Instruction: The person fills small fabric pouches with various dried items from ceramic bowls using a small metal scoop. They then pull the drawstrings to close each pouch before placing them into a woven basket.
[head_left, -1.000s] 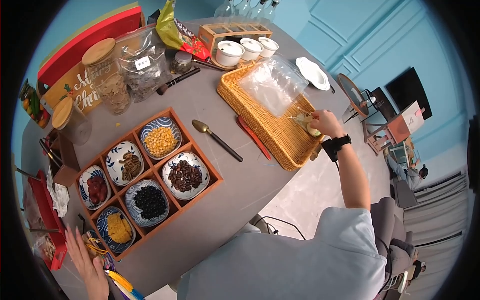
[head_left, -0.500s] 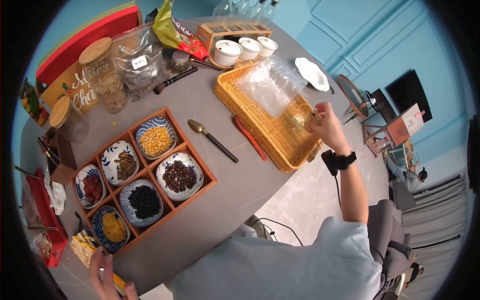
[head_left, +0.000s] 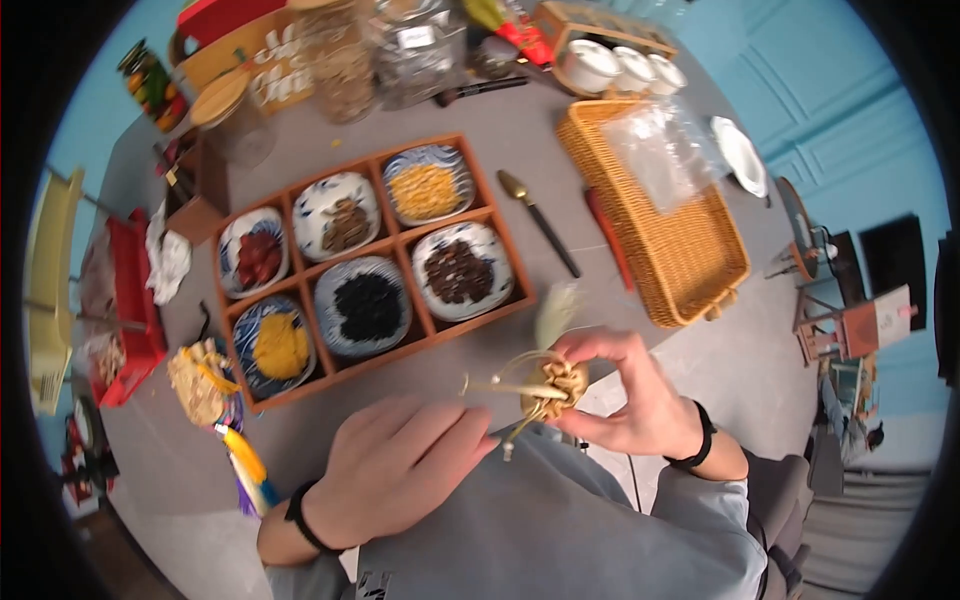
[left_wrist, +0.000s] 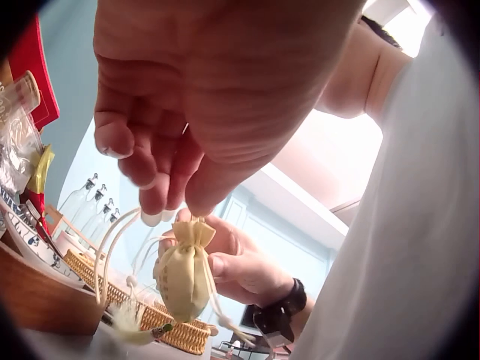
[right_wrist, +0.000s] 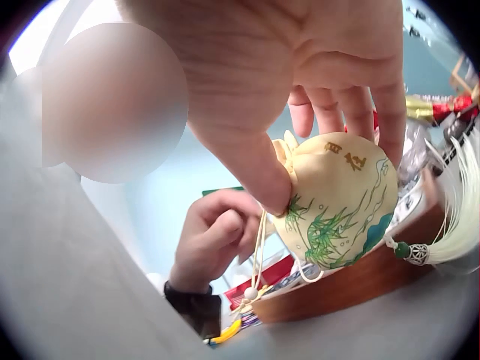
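Note:
A cream drawstring pouch with painted green leaves and gold characters is in my right hand, pinched between thumb and fingers. Its gathered mouth faces up in the head view, and thin beaded cords trail from it. A pale tassel with a green bead hangs from the pouch. My left hand is beside the mouth, fingers bent and fingertips close to the cords; whether they pinch a cord I cannot tell. Both hands are in front of the body, near the table's edge.
A wooden divided tray with bowls of dried foods stands ahead. To its right lie a spoon, a red tool and a wicker basket with clear plastic bags. Another tasselled pouch lies at left.
My right hand has brought the pouch from the wicker basket to in front of the body. My left hand has come in from the lower left, beside it. The head view has shifted.

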